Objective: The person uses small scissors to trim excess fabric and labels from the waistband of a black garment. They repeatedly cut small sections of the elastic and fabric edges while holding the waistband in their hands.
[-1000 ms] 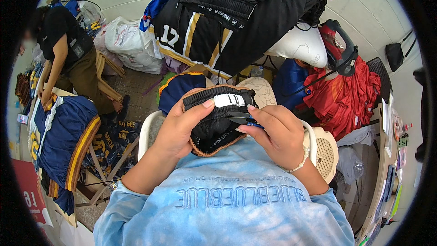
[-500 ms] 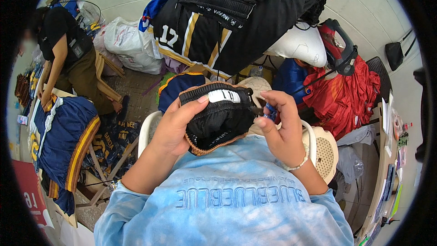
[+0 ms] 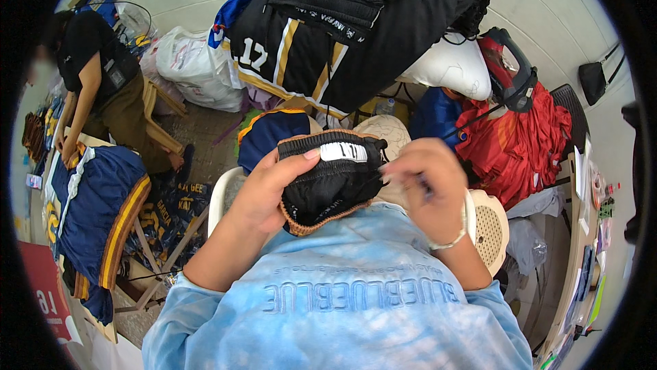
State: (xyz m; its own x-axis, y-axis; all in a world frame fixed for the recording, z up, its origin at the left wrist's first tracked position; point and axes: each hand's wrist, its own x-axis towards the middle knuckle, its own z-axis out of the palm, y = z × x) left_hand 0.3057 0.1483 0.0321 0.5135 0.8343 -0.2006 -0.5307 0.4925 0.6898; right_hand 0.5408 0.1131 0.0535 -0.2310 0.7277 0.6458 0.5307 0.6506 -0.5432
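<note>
A bunched black garment with an elastic waistband and orange-brown trim, probably shorts (image 3: 332, 189), is held above my lap. My left hand (image 3: 256, 192) is closed on its left side, thumb lying on the waistband beside a white label (image 3: 344, 152). At the right edge of the cloth my right hand (image 3: 438, 175) is blurred by motion, with its thumb and finger pinched close to the fabric. Something dark blue shows in its palm, a pair of small blue-handled thread snips (image 3: 426, 187), mostly hidden by the fingers.
Black jerseys (image 3: 301, 48) are heaped straight ahead, above a white pad (image 3: 455, 69). Red cloth (image 3: 520, 144) and a grey-and-red iron (image 3: 517, 72) are at right. Navy shorts (image 3: 96, 199) hang at left, near a seated person (image 3: 92, 69). A cream chair (image 3: 489, 230) adjoins my right side.
My right hand has turned over and its fingertips have come in to the garment's right edge. The snips have tucked into the palm. The garment has shifted slightly right in my left hand.
</note>
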